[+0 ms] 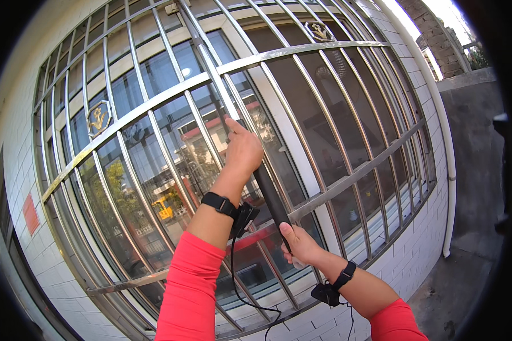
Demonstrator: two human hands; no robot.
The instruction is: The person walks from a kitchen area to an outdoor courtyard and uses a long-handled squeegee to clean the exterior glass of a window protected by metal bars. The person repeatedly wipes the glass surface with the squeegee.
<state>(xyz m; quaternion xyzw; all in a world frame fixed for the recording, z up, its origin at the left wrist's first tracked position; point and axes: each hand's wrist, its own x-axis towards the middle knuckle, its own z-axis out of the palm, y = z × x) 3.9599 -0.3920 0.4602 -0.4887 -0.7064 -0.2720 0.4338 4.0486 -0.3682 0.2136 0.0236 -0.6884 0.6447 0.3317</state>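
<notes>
Both hands are wrapped around a long pole with a black grip (269, 194) and a metal shaft (213, 79) that slants up to the top left. My left hand (244, 147) is higher, at the upper end of the black grip, its index finger stretched along the pole. Lower down, my right hand (301, 243) grasps the grip's bottom end, thumb on top. The pole lies in front of the stainless steel window grille (149, 102). Its far end runs towards the top edge, where I cannot make out the tip.
Behind the bars are sliding window panes (153, 170) with reflections. Gold flower ornaments (99, 119) sit on the grille. White tiled wall (414, 260) surrounds it, with a white drainpipe (450, 170) at the right. Black cables (234, 273) hang from devices strapped to both wrists.
</notes>
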